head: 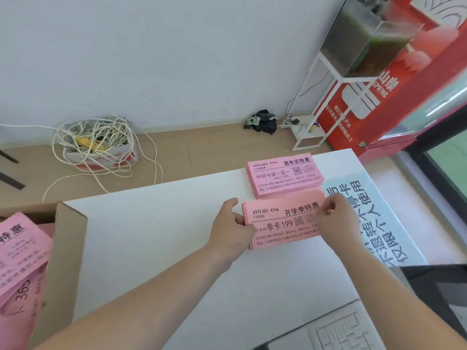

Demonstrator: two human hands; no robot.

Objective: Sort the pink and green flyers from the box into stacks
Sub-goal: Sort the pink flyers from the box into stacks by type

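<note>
Pink stacks: two on the white table (164, 236), both well right of the cardboard box (68, 248); the far stack (283, 178) lies just beyond the near stack (283, 223).
Box contents: loose pink flyers (20, 253), too many overlapping to count.
Flyer look: pink oblong sheets, black Chinese print, "AVOCADO GYM" heading, small QR code.
Left hand (230, 231): grips the near stack's box-side end, thumb on top.
Right hand (338, 223): curled fingers pinch the end away from the box.
</note>
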